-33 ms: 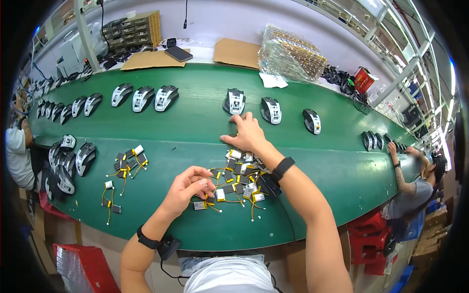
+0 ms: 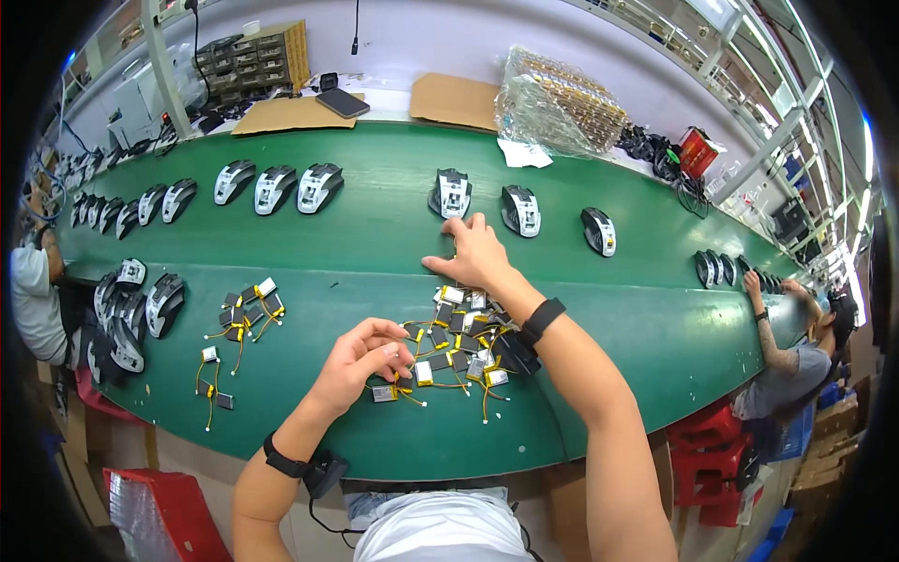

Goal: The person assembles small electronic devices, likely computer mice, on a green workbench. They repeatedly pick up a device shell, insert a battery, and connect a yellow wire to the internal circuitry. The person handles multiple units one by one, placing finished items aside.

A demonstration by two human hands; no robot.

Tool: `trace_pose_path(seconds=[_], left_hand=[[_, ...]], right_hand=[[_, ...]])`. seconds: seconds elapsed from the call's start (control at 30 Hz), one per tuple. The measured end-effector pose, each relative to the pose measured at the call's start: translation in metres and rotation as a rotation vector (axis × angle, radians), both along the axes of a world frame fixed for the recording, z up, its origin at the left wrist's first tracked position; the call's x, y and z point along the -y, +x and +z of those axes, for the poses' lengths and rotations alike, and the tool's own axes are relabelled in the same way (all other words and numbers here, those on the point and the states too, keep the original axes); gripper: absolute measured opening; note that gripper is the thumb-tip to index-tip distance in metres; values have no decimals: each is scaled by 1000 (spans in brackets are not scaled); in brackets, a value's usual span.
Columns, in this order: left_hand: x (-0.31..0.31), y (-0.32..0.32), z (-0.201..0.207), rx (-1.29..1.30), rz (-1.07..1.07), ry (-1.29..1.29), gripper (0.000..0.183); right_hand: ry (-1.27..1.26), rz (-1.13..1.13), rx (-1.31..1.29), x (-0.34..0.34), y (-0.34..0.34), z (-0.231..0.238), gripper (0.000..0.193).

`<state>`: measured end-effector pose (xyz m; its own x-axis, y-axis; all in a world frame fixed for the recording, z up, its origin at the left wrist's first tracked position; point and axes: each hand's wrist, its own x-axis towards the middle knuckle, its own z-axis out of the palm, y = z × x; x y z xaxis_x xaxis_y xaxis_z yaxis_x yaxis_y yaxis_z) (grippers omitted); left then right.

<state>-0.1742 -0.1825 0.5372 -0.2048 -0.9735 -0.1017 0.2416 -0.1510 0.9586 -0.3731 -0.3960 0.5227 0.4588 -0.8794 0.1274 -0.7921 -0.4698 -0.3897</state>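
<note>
My right hand [image 2: 478,255] reaches over the green workbench, thumb and fingers apart. Its fingertips are at the near end of a black-and-silver computer mouse [image 2: 451,192] with an uncovered top. I see nothing clearly held there. My left hand [image 2: 361,363] hovers at the left edge of a pile of small battery packs [image 2: 459,339] with thin wires and white plugs. Its fingers are loosely curled with gaps between them, and no held thing shows. Part of the pile is hidden under my right wrist. A smaller cluster of battery packs [image 2: 245,314] lies farther left.
More opened mice [image 2: 273,190] stand in a row along the raised green strip [image 2: 375,225]. Several mice [image 2: 122,323] are heaped at left. Behind lie cardboard sheets [image 2: 454,101], a phone [image 2: 343,103] and bagged parts [image 2: 562,103]. Other people sit at both ends; a red crate [image 2: 159,515] stands below.
</note>
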Motion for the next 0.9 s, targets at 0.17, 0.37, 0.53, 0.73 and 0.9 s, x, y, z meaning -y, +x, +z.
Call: trace_pose_path(seconds=[0.17,0.37,0.53,0.73,0.9], left_hand=[[0,2,5,6,18,-21,28],[-2,-3,5,-21,-14,19,26],[-2,-2,5,-17,-14,34,24],[0,-3,4,46,-44,56,23],[-1,0,4,85,-44,83,24]], right_hand=[[1,276,31,-1,-23,-1,25],[493,414,249,-23,-47,48,21],[887,558,328,-29,-62,61,27],[261,103,192,-6,-45,57,31],[105,209,50,-15,-7,24,32]])
